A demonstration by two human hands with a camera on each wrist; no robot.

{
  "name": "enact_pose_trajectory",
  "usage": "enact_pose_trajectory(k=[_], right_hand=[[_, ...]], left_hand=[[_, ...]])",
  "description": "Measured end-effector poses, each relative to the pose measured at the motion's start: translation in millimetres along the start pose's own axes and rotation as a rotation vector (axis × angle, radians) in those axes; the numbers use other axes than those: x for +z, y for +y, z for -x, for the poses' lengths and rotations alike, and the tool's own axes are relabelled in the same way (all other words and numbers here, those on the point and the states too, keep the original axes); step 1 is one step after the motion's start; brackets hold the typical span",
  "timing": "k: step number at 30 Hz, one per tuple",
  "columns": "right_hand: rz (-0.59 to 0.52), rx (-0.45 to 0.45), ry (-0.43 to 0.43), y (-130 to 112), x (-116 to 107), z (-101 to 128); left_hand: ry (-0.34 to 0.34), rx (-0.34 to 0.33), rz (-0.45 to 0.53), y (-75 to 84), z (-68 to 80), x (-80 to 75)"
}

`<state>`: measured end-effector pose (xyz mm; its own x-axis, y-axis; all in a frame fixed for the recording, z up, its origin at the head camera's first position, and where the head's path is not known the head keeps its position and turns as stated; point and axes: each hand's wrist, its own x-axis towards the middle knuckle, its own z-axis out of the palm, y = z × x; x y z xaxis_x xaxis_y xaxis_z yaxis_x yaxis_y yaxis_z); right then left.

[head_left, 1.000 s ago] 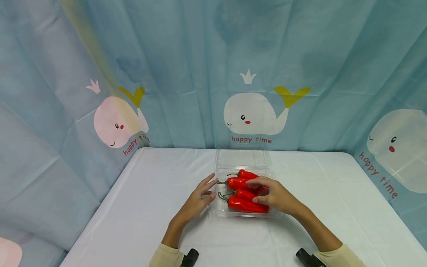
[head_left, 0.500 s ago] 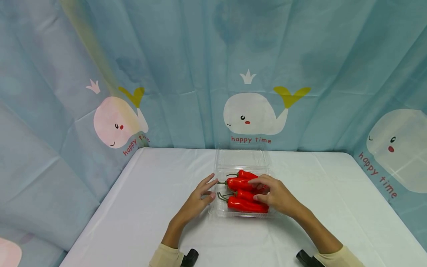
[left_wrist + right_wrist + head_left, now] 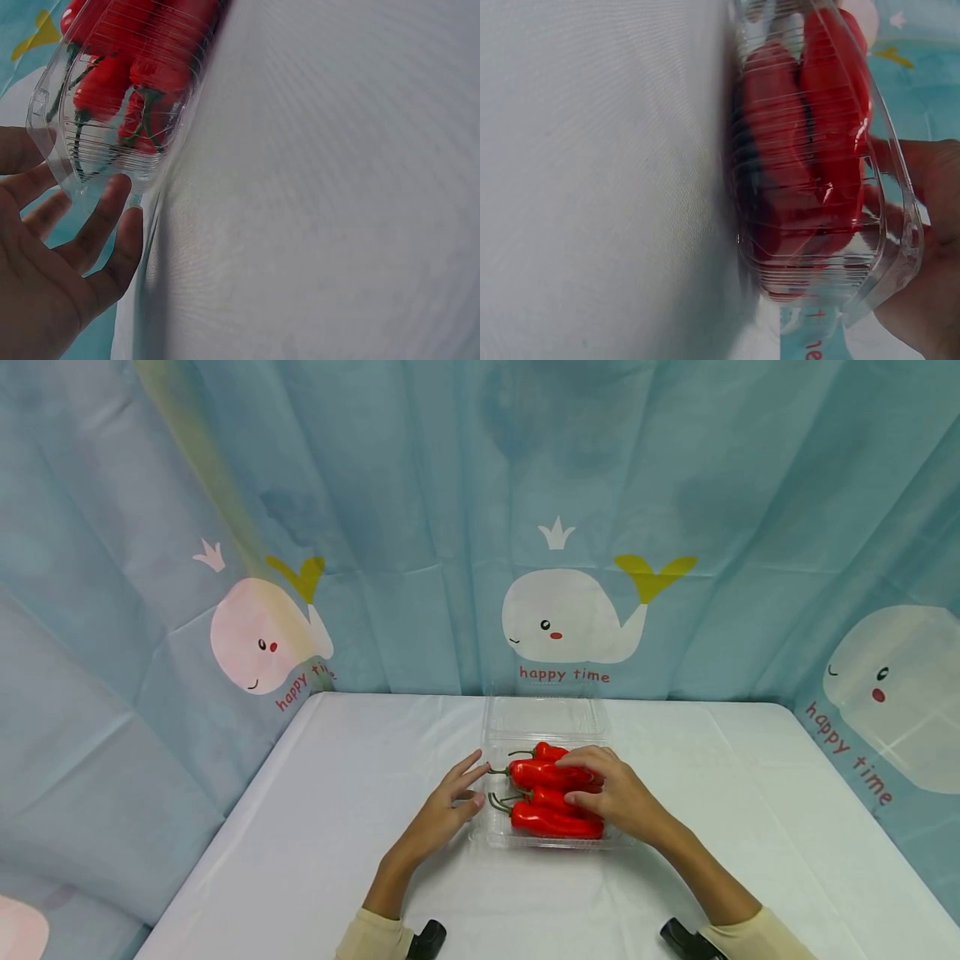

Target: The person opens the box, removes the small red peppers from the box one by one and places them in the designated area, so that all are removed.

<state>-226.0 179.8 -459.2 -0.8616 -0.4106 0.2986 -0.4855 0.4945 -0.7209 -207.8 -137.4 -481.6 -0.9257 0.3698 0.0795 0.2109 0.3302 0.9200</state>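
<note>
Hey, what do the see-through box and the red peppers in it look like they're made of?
The box looks like thin clear plastic: the peppers show through its ribbed, glinting walls in both wrist views. The peppers are glossy red with green stems; that even shine could mean fresh skin or plastic imitations, and the pictures cannot tell which. The right hand rests on them; the left hand touches the box's side.

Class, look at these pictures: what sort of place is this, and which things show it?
Probably a staged recording corner, not a kitchen: a blue whale-print curtain hangs as backdrop behind a white cloth-covered table, which bears only a clear plastic clamshell box of red chilli peppers.
</note>
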Motion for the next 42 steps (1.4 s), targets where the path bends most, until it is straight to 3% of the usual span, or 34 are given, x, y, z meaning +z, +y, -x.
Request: enact_pose_trajectory(k=[11, 18, 30, 42], right_hand=[[-0.046, 0.027, -0.017, -0.1, 2.2, -4.5], [-0.034, 0.022, -0.014, -2.4, 1.8, -6.8], [-0.014, 0.090, -0.062, -2.3, 5.1, -11.8], [0.022, 0.081, -0.062, -3.9, 5.9, -12.4]], left_hand=[[0.001, -0.004, 0.013, -0.4, 0.5, -0.2], [0.000, 0.003, 0.002, -3.3, 0.6, 0.1], [0.004, 0.005, 0.004, -3.1, 0.9, 0.0], [0.002, 0.007, 0.005, -3.5, 0.3, 0.4]])
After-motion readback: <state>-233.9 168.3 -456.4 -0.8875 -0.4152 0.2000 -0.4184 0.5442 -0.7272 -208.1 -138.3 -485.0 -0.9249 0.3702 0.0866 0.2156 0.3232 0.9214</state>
